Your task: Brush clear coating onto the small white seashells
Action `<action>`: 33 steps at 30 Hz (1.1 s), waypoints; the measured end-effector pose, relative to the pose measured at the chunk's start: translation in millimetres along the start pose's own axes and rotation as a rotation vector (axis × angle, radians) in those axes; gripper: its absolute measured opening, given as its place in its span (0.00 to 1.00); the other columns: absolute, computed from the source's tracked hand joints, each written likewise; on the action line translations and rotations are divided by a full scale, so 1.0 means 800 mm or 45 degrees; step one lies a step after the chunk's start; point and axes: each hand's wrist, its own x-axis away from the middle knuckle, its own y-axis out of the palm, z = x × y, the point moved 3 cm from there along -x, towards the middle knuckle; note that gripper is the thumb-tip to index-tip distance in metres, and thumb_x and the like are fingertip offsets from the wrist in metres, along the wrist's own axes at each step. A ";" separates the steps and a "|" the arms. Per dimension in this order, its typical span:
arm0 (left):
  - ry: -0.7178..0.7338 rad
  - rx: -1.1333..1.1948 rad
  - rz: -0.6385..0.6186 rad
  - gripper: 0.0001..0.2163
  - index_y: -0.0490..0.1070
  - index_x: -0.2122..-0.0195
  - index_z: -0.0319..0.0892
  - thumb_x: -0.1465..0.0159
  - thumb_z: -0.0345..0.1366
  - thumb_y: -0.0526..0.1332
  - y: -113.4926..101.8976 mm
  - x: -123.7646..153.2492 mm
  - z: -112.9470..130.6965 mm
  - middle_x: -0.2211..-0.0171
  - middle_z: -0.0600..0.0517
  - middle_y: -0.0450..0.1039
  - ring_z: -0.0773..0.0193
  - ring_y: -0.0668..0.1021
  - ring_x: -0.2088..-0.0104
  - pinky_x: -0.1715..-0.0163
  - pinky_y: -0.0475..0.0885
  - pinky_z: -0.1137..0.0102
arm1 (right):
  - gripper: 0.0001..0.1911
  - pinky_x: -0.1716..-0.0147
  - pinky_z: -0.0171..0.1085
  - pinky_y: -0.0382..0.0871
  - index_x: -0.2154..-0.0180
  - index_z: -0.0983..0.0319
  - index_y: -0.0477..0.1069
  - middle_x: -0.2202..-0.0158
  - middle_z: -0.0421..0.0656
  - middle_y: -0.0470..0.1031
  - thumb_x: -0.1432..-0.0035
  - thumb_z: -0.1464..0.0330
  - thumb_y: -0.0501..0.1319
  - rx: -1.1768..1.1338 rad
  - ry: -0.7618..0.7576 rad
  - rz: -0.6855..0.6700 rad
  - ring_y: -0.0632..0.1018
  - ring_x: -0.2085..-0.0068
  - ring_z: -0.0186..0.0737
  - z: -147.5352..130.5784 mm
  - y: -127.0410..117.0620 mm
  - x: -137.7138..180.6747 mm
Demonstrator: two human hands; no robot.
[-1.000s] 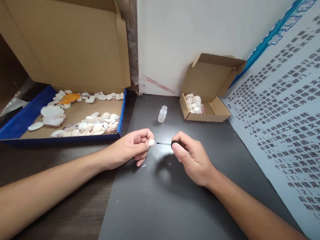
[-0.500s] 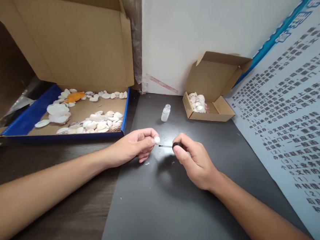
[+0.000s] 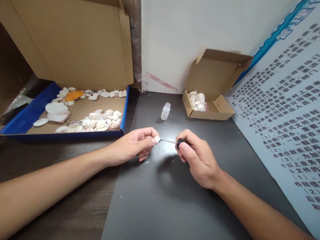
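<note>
Between thumb and fingertips, my left hand pinches a small white shell above the grey mat. My right hand is closed on the black cap of a brush applicator. Its thin stem points left, and the dark brush tip touches or nearly touches the shell's right side. Beyond the hands, a small clear bottle with whitish contents stands upright without a cap.
On the left lies an open blue-edged cardboard box with many shells and one orange piece. A smaller open carton holding shells stands at the back right. A printed poster slopes along the right side. White flecks dot the grey mat.
My right hand has moved slightly right and turned, and the brush now points a little upward at the shell. The left hand keeps its pinch. The view has shifted slightly.
</note>
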 end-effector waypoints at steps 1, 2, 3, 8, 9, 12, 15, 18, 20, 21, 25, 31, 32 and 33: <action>0.003 -0.013 -0.003 0.12 0.63 0.65 0.42 0.35 0.43 0.63 0.000 0.000 0.000 0.82 0.63 0.55 0.75 0.57 0.82 0.81 0.62 0.78 | 0.12 0.75 0.34 0.57 0.68 0.59 0.61 0.77 0.34 0.61 0.31 0.62 0.51 0.015 0.019 -0.006 0.62 0.76 0.32 0.002 0.000 0.000; 0.004 -0.021 -0.004 0.11 0.63 0.65 0.42 0.35 0.43 0.63 0.000 0.001 0.000 0.82 0.63 0.55 0.75 0.58 0.82 0.81 0.62 0.78 | 0.13 0.75 0.34 0.57 0.69 0.59 0.60 0.78 0.34 0.61 0.31 0.62 0.51 0.038 0.036 -0.006 0.62 0.76 0.32 0.003 0.001 -0.001; 0.004 -0.024 -0.005 0.11 0.63 0.65 0.42 0.34 0.43 0.62 0.000 0.001 0.000 0.81 0.63 0.55 0.75 0.58 0.81 0.80 0.63 0.78 | 0.14 0.75 0.34 0.56 0.70 0.59 0.60 0.78 0.34 0.61 0.31 0.62 0.51 0.056 0.049 0.002 0.62 0.76 0.31 0.004 0.000 -0.001; -0.012 0.017 -0.027 0.10 0.63 0.64 0.42 0.33 0.42 0.60 -0.001 0.000 -0.003 0.81 0.63 0.53 0.75 0.57 0.81 0.80 0.62 0.79 | 0.12 0.75 0.33 0.58 0.68 0.59 0.61 0.76 0.34 0.62 0.31 0.64 0.50 -0.031 -0.002 0.004 0.63 0.76 0.31 0.002 0.001 -0.002; -0.015 0.033 -0.027 0.10 0.63 0.64 0.42 0.33 0.42 0.60 -0.002 -0.001 -0.003 0.81 0.63 0.53 0.74 0.57 0.81 0.81 0.62 0.79 | 0.11 0.75 0.33 0.58 0.68 0.59 0.61 0.76 0.34 0.62 0.31 0.64 0.50 -0.028 -0.014 -0.008 0.63 0.76 0.31 0.001 0.001 -0.002; -0.031 0.073 -0.009 0.09 0.64 0.64 0.42 0.32 0.41 0.59 -0.004 -0.002 -0.005 0.81 0.63 0.53 0.74 0.57 0.81 0.81 0.62 0.79 | 0.11 0.74 0.33 0.57 0.69 0.60 0.61 0.77 0.34 0.61 0.32 0.65 0.52 0.086 -0.003 0.024 0.62 0.76 0.31 -0.002 0.000 -0.002; -0.044 0.095 0.010 0.07 0.65 0.64 0.41 0.32 0.39 0.59 -0.004 -0.002 -0.006 0.81 0.63 0.53 0.75 0.57 0.81 0.81 0.62 0.79 | 0.11 0.74 0.34 0.55 0.70 0.60 0.60 0.78 0.34 0.60 0.33 0.65 0.53 0.144 0.005 0.067 0.62 0.76 0.31 -0.004 -0.002 -0.002; -0.052 0.111 0.023 0.07 0.65 0.64 0.41 0.33 0.38 0.60 -0.003 -0.001 -0.006 0.81 0.63 0.53 0.75 0.56 0.81 0.82 0.62 0.79 | 0.11 0.74 0.34 0.56 0.69 0.60 0.61 0.77 0.34 0.60 0.33 0.64 0.52 0.076 -0.044 0.017 0.62 0.76 0.32 -0.005 -0.001 -0.002; -0.057 0.110 0.028 0.07 0.65 0.64 0.41 0.33 0.39 0.60 -0.003 -0.001 -0.005 0.81 0.62 0.53 0.74 0.56 0.81 0.82 0.62 0.79 | 0.12 0.74 0.34 0.56 0.69 0.60 0.61 0.77 0.35 0.60 0.33 0.63 0.52 0.086 -0.026 -0.037 0.62 0.75 0.32 -0.003 0.002 -0.003; -0.058 0.107 0.029 0.07 0.65 0.65 0.41 0.33 0.39 0.60 -0.002 -0.001 -0.005 0.82 0.62 0.53 0.74 0.57 0.81 0.82 0.62 0.79 | 0.12 0.74 0.34 0.56 0.70 0.60 0.61 0.77 0.35 0.61 0.33 0.63 0.53 0.115 0.007 -0.062 0.62 0.75 0.32 -0.001 0.004 -0.003; -0.060 0.101 0.030 0.07 0.65 0.65 0.42 0.34 0.39 0.61 -0.002 -0.001 -0.004 0.82 0.62 0.53 0.74 0.57 0.81 0.82 0.62 0.79 | 0.13 0.74 0.34 0.55 0.70 0.60 0.61 0.77 0.35 0.60 0.33 0.62 0.54 0.144 0.078 -0.091 0.61 0.76 0.31 0.004 0.006 -0.003; -0.055 0.109 0.030 0.08 0.64 0.66 0.42 0.34 0.38 0.61 -0.002 -0.001 -0.004 0.82 0.63 0.52 0.74 0.56 0.81 0.82 0.62 0.79 | 0.10 0.77 0.32 0.56 0.67 0.59 0.62 0.77 0.34 0.60 0.32 0.64 0.53 -0.071 -0.073 0.044 0.61 0.77 0.31 -0.003 -0.001 0.003; -0.055 0.108 0.031 0.07 0.64 0.66 0.42 0.34 0.38 0.60 -0.002 -0.001 -0.005 0.82 0.63 0.52 0.74 0.56 0.81 0.82 0.62 0.79 | 0.10 0.77 0.32 0.56 0.67 0.59 0.61 0.77 0.34 0.60 0.32 0.64 0.53 -0.064 -0.072 0.045 0.61 0.77 0.31 -0.003 -0.001 0.003; -0.056 0.104 0.032 0.07 0.64 0.66 0.42 0.33 0.38 0.60 -0.003 -0.001 -0.005 0.82 0.63 0.52 0.74 0.56 0.81 0.82 0.62 0.79 | 0.11 0.77 0.32 0.56 0.68 0.59 0.61 0.78 0.34 0.60 0.32 0.63 0.53 -0.041 -0.060 0.039 0.61 0.77 0.31 -0.003 -0.001 0.003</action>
